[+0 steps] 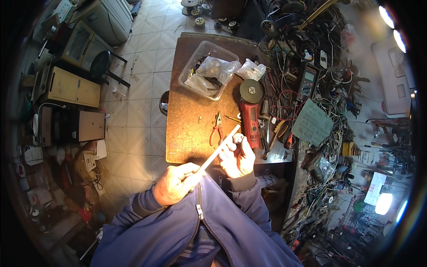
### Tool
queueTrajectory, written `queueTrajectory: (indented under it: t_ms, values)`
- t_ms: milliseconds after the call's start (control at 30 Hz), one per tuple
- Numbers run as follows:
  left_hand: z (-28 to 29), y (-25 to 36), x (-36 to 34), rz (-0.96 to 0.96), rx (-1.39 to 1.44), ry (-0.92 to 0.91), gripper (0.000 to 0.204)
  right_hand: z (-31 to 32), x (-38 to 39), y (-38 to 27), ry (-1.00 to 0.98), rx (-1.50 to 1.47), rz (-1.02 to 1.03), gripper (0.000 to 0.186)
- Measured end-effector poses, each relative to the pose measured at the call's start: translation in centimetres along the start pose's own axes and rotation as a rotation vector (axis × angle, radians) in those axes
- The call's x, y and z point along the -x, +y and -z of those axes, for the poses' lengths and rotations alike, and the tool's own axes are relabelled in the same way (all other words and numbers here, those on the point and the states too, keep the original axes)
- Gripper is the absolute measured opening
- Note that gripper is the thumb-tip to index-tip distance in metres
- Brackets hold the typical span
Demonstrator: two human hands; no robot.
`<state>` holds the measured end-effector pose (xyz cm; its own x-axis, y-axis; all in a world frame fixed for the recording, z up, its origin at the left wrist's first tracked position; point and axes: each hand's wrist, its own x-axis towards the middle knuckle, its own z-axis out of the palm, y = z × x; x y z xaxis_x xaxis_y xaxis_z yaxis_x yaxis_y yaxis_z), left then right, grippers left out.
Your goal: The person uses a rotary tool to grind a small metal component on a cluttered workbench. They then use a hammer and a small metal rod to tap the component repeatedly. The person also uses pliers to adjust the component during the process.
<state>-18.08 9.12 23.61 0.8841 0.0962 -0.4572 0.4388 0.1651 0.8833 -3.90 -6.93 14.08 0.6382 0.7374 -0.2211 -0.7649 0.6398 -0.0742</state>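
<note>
My left hand (175,184) is closed around the lower end of a pale, slender stick (216,152), which slants up and to the right over the table's front edge. My right hand (239,156) is beside the stick's upper part, thumb and fingers pinched on a small greyish piece (239,137) too small to name. Some right fingers lie against or just behind the stick; I cannot tell which. Just beyond my hands are red-handled pliers (216,130) and a thin tool with a yellowish handle (232,119). A red angle grinder (250,122) with a round disc lies right of them.
On the brown wooden table (184,133), a clear plastic box (183,81) holds plastic bags and small parts. A multimeter (308,79), a greenish sheet (312,122), and tangled wires and tools crowd the right side. A black stool (101,64) stands on the tiled floor at left.
</note>
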Motion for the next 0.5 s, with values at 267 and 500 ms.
queueTrajectory:
  t_ms: [267,500]
  values:
    - [2.6,-1.5,-0.3,0.146,0.146,-0.044,0.038,-1.1,0.3,-0.4,0.102,0.514,0.100,0.020]
    - [9.5,-10.7,-4.0,0.190,-0.012,-0.036,0.032,1.2,0.3,-0.2,0.134,1.507,0.154,0.012]
